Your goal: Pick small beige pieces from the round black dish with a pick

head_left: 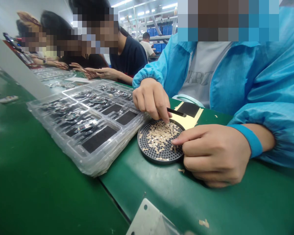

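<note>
Neither my left hand nor my right hand shows in the head view. Both near hands belong to a co-worker in a blue jacket facing me. One of that person's hands [153,98] grips dark tweezers [176,112] over a round black dish [149,158] with a dimpled floor. Small tan pieces [159,133] lie scattered in the dish. The co-worker's other hand [213,153], a blue band at its wrist, is closed, with its thumb and forefinger at the dish's edge. Closest to me, a pale metal plate with holes [148,217] enters at the bottom edge.
A stack of clear compartment trays [105,153] holding shiny parts stands left of the dish. Behind it lies a yellow sheet with a black patch [188,110]. Loose tan bits [204,223] dot the green table [63,195]. More co-workers sit along the far left.
</note>
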Tool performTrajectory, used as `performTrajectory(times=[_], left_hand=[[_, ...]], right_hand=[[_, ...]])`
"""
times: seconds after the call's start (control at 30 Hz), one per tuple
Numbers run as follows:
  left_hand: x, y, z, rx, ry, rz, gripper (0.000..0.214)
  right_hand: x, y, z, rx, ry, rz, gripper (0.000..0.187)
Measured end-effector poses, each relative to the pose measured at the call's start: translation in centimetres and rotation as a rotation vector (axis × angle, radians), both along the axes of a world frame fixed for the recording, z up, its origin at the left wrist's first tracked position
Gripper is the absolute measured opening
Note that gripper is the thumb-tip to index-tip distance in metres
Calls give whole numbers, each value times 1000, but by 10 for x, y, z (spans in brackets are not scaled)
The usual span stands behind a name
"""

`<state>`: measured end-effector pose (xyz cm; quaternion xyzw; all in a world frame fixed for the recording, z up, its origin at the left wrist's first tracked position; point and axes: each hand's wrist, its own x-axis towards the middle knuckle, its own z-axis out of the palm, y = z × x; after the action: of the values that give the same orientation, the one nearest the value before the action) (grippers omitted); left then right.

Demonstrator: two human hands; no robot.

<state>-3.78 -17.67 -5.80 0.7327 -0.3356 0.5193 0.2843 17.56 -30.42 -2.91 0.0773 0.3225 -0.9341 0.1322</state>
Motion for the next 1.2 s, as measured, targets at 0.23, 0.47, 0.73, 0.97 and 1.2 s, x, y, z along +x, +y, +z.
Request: performTrajectory(times=[0.23, 0.47, 0.73, 0.97, 1.2], left_hand=[[3, 12, 1, 22, -43, -30, 44], [7, 29, 11, 306, 23, -158, 68], [15, -18, -4, -181, -154, 27, 77], [20, -25, -9, -300, -265, 132, 57], [16, -22, -10, -258, -227, 172, 53]], right_hand=[[3, -1, 3, 38, -116, -13, 73], [-1, 0, 1, 21, -7, -2, 69], [1, 2, -3, -20, -102, -16, 81], [-1, 1, -1, 3, -18, 4, 67], [3, 2, -5, -13, -58, -6, 78]])
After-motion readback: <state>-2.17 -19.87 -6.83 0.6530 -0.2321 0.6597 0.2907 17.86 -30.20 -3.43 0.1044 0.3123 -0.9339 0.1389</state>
